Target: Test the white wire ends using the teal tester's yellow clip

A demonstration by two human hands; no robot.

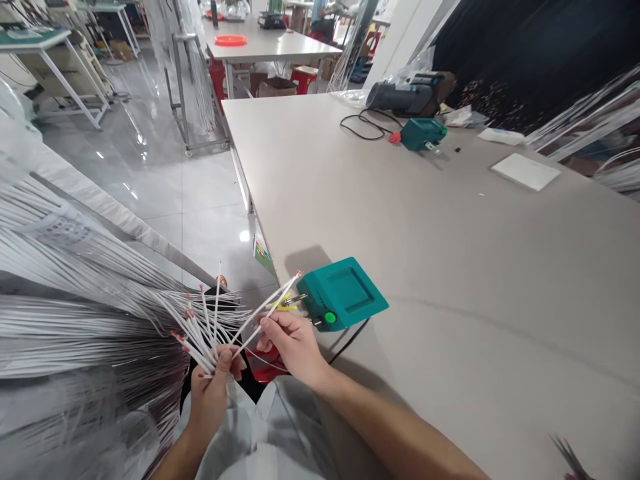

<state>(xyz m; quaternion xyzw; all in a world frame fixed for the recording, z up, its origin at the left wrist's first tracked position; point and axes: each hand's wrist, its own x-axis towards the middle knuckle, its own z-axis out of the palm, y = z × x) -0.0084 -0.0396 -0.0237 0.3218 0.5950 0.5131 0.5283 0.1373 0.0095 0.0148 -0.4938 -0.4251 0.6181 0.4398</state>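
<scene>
A bunch of white wires (204,333) with reddish tips is gripped in my left hand (216,387), their ends fanning upward. My right hand (290,343) pinches one white wire (267,313) that runs up and right from the bunch. Its tip, close beside another wire's tip, is near a teal machine (345,293) at the table's left edge. This machine has a green button (330,317), a metal shaft on its front and a yellow piece next to the shaft. Whether the wire tips touch the machine I cannot tell.
Long bundles of white wire (75,287) hang on a rack at the left. On the grey table (450,267) stand a second teal machine (423,133), a dark motor-like device (405,97) and a white pad (525,171). Dark pointed tips (567,453) show at the lower right.
</scene>
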